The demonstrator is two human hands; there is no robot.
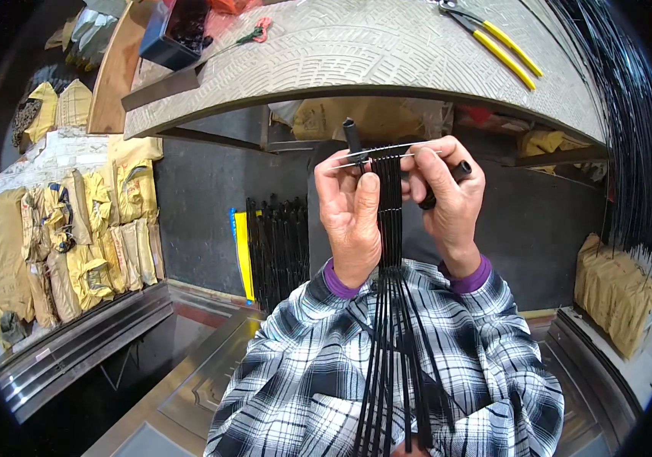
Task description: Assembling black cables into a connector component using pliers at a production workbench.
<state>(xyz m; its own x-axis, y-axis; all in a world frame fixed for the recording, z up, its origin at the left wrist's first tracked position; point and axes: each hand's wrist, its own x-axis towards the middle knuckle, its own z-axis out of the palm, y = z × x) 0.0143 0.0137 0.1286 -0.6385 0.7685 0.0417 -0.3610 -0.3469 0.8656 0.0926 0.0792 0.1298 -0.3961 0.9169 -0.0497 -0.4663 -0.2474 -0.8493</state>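
Note:
A thin silvery wire [416,145] stretches between my two hands in front of my chest. A row of long, thin black rods [391,209] hangs close together from it, fanning out lower down over my plaid shirt. My left hand [352,217] pinches the wire's left end, next to an upright black tube [352,135]. Closed on the wire near its right part is my right hand [451,190]. A second black tubular piece [461,171] pokes out between that hand's fingers, which partly hide it. How the rods join the wire is too small to tell.
Beyond my hands, a bench [326,57] carries yellow-handled pliers [497,49], small red-handled scissors [256,32] and a blue bin [173,34]. Black rod bundles [278,247] stand at left. More rods [631,137] hang at right above a wrapped package [617,297]. Yellow-brown packages [74,236] line the left.

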